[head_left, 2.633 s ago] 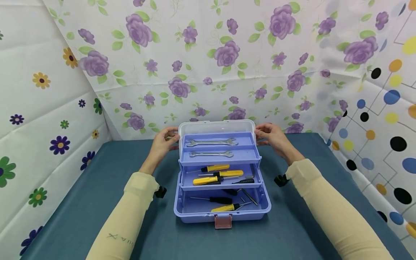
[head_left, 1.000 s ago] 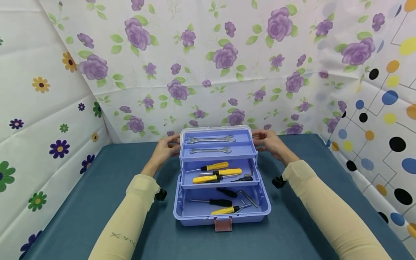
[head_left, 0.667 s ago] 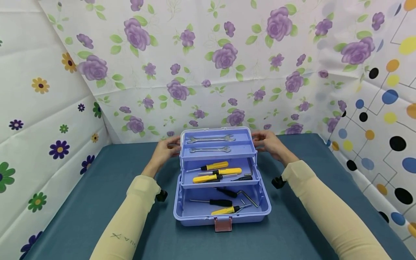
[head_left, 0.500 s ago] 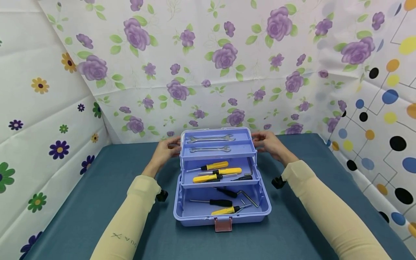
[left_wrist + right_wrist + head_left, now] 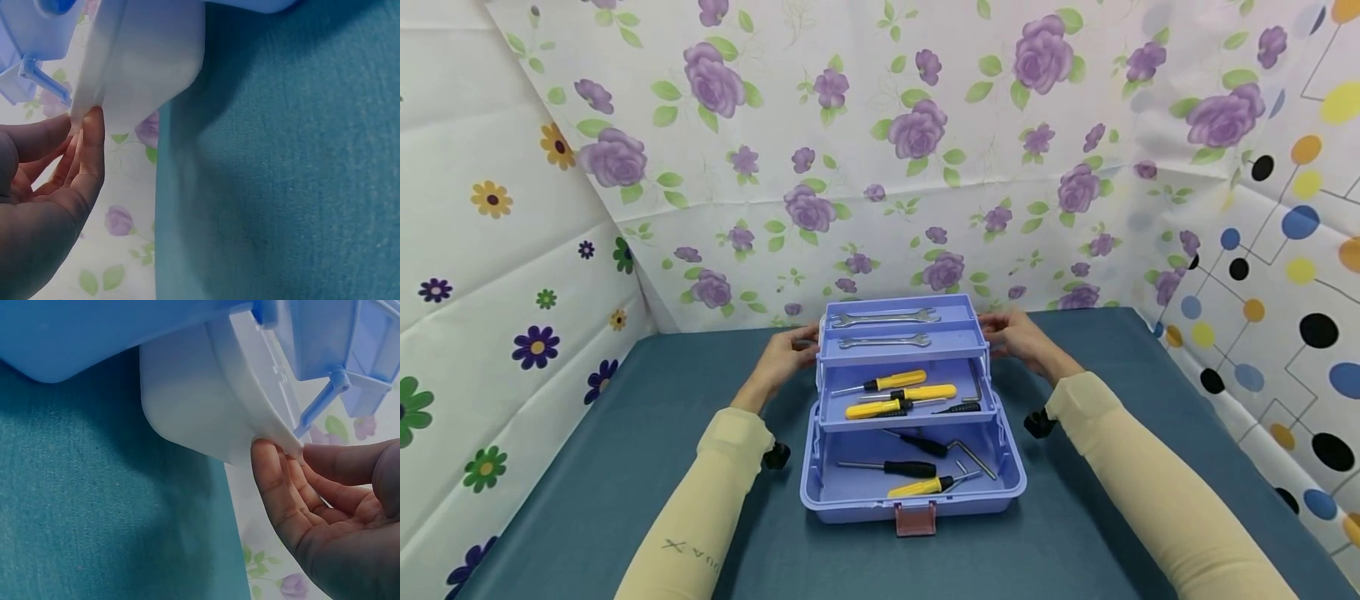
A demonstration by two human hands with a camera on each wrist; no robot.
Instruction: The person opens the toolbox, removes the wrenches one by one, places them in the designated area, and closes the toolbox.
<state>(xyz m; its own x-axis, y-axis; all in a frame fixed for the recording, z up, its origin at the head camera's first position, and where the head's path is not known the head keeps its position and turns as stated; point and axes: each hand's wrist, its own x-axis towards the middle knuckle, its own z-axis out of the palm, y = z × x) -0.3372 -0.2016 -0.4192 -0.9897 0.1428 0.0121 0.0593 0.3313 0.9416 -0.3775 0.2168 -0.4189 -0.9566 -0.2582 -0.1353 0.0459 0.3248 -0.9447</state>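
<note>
A blue toolbox (image 5: 850, 505) stands with its stepped trays spread out and its whitish lid (image 5: 150, 56) leaning back behind them. My left hand (image 5: 781, 358) pinches the lid's left edge between thumb and fingers; on the opposite edge my right hand (image 5: 1017, 340) does the same. In the head view the trays hide most of the lid. Two wrenches, one an open-end wrench (image 5: 886, 317), lie in the top tray. Yellow-handled screwdrivers (image 5: 878, 409) fill the middle tray. Below, the base holds a black-handled screwdriver (image 5: 910, 468), a hex key (image 5: 976, 460) and a yellow screwdriver (image 5: 917, 487).
The toolbox sits on a dark teal tablecloth (image 5: 970, 558), its brown latch (image 5: 915, 520) hanging at the front. Behind the table rises a purple-flowered curtain (image 5: 880, 233). Patterned sheets (image 5: 475, 267) close off the left and right sides.
The lid has tilted further back and dropped behind the trays, out of the head view. Both hands have sunk slightly with it, keeping their hold. The trays have shifted a little.
</note>
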